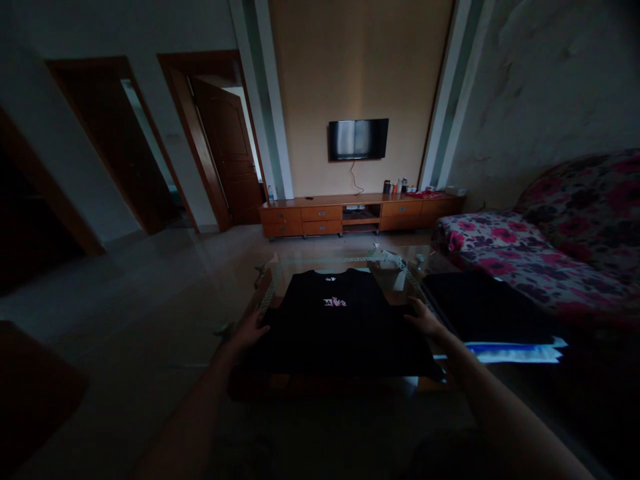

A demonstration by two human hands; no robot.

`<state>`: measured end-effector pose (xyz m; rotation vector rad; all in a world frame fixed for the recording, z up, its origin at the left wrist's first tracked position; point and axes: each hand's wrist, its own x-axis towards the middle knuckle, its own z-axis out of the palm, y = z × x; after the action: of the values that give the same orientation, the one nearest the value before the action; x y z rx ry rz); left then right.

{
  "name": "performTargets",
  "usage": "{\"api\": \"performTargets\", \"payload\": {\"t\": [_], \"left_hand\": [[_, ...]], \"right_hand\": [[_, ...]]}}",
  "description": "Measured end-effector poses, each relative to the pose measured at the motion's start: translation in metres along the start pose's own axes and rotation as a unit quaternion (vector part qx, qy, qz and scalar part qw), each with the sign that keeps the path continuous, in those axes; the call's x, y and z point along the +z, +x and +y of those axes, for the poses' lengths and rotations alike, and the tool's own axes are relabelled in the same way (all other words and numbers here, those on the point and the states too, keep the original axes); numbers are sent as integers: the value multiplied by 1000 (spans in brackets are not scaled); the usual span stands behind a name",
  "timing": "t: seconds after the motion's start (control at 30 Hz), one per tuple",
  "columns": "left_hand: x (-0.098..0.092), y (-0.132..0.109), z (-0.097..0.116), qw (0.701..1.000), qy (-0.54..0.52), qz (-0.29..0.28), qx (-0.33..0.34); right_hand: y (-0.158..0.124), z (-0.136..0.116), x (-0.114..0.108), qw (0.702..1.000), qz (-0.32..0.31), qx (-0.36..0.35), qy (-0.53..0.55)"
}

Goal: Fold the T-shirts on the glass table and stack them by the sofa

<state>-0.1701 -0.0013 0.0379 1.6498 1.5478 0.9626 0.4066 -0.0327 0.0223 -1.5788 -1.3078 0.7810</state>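
A black T-shirt point(340, 340) with a small white and pink print on its chest lies spread front up on a glass coffee table point(295, 260). Its neckline points away from me. At the shirt's left sleeve side rests my left hand point(251, 330), thumb and fingers apart, touching the cloth edge. My right hand point(425, 318) is at the opposite sleeve side, its fingers spread over the dark fabric. The dim light hides exactly how the fingertips meet the cloth. To the right of my right forearm lies a stack of folded dark clothes point(493, 307), with white and blue layers beneath.
A floral-covered sofa point(530, 253) stands along the right. Across the room, a low wooden TV cabinet point(320, 215) carries bottles and small items under a wall-mounted television point(358, 139). A wooden door point(227, 150) stands ajar at the back left. Tiled floor point(165, 293) extends left of the table.
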Motion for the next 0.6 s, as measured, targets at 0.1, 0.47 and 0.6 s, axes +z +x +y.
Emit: {"api": "performTargets", "payload": {"t": [0.1,0.47,0.6], "left_hand": [[0,0,-6,997,37,-24,62],[5,10,-8,996,71,14,60],[0,12,-2,996,34,70,33]], "right_hand": [[-1,6,-4,996,-70,0,-49],[-2,1,-7,992,-87,22,-83],[-5,0,-13,996,-69,22,-52]]}}
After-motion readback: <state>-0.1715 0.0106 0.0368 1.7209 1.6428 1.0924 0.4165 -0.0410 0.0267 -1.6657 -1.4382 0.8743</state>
